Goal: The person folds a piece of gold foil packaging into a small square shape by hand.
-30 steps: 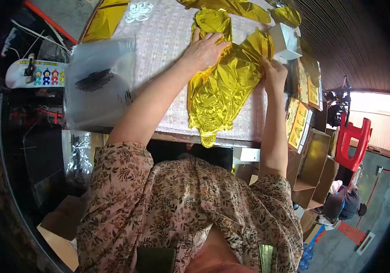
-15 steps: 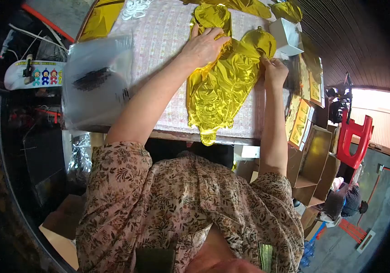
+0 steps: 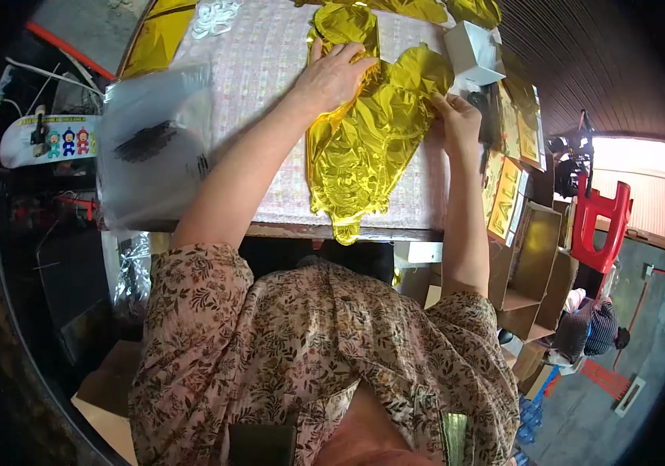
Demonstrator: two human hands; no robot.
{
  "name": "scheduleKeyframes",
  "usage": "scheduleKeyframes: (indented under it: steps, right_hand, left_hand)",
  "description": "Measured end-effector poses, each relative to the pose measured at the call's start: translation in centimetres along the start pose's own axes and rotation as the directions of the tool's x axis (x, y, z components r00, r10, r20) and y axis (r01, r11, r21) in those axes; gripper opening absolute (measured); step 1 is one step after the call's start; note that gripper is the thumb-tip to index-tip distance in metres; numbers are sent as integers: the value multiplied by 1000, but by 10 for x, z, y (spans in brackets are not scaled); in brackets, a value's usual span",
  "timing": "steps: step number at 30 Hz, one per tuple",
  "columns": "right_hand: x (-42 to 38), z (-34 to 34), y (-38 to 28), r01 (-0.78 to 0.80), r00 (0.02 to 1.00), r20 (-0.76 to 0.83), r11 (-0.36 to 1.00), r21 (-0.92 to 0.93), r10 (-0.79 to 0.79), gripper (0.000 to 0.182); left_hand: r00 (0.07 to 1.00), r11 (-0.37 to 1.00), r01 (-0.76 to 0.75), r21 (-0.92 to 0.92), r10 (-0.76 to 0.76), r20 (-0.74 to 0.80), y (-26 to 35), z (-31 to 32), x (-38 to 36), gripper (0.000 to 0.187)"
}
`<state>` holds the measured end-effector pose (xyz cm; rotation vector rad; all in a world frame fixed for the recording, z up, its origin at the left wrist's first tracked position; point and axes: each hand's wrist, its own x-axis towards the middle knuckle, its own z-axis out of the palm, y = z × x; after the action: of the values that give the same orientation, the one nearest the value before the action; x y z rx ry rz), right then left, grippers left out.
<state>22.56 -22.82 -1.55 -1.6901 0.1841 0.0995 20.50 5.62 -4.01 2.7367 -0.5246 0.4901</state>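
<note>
A flat, crinkled gold foil balloon [image 3: 367,155] lies on the patterned cloth of the table, its narrow tail hanging over the near edge. My left hand [image 3: 334,78] rests on its upper left part with fingers spread, pressing on the foil; the fingertips are partly hidden in the folds. On the other side, my right hand [image 3: 458,116] pinches the right edge of the balloon between thumb and fingers. More gold foil [image 3: 406,9] lies along the far edge of the table.
Clear plastic bags [image 3: 158,147] with black marks lie on the left of the table. White string [image 3: 214,17] sits behind them. A white box [image 3: 474,53] stands at the right. Cardboard boxes [image 3: 530,256], a red stool [image 3: 600,225] and another person [image 3: 600,328] are farther right.
The view has shifted slightly, so the table and hands appear a little farther left. Both hands keep nearly the same places on the foil.
</note>
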Motion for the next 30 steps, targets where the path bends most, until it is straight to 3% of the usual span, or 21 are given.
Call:
scheduleKeyframes:
  steps: [2,6,8,9,10,12,13,15,18,19,20,22,26,27,30]
  right_hand:
    - [-6,13,-4,261,960,-71,956,-131,-272,16]
    - [-29,56,-58,388,907,17,820,-421,-421,14]
    - [-50,85,-76,538,838,225,822,-186,-498,20]
    - [-63,94,-84,379,815,430,918,114,-389,37]
    - [-63,91,-82,383,815,427,917,112,-393,37]
    - [-58,84,-69,489,817,283,864,120,-502,55]
    - [-56,81,-56,489,816,287,864,120,-502,55]
    - [-46,71,-22,600,788,316,775,-199,-529,54]
    - [-33,55,11,629,756,355,462,-625,-549,55]
    - [-49,72,-6,544,839,325,658,-521,-436,56]
    - [-50,80,-2,540,841,316,660,-523,-438,56]
    - [-46,91,11,627,762,391,441,-642,-515,57]
    - [-49,103,17,611,750,386,337,-716,-537,59]
    - [-49,104,16,608,754,395,328,-723,-525,59]
    - [-48,102,13,589,787,421,345,-731,-452,58]
  left_hand:
    - [1000,1000,1,-9,-1,-5,1,0,0,42]
    - [1000,1000,16,1,-16,2,-2,5,0,45]
    - [999,995,26,-92,-29,-31,-1,7,-1,47]
    - [996,983,40,-179,-53,-68,-3,6,-1,49]
    - [997,998,-46,-51,49,60,-7,3,-2,59]
    - [999,995,-29,-95,26,-43,-6,5,-1,51]
    - [1000,999,7,-45,-5,31,-4,7,1,48]
    - [991,997,59,45,-64,116,-1,7,6,45]
    - [999,998,22,-55,-20,35,-2,7,3,44]
    - [998,999,35,-22,-34,44,-2,8,5,44]
    - [999,999,26,-23,-25,44,-3,9,4,44]
    - [999,988,29,-155,-33,-27,-6,8,3,47]
    - [999,991,8,-137,-15,-44,-13,20,1,63]
    - [993,993,-33,-115,20,-112,-14,22,0,61]
    - [1000,990,-12,-139,8,-27,-15,22,1,57]
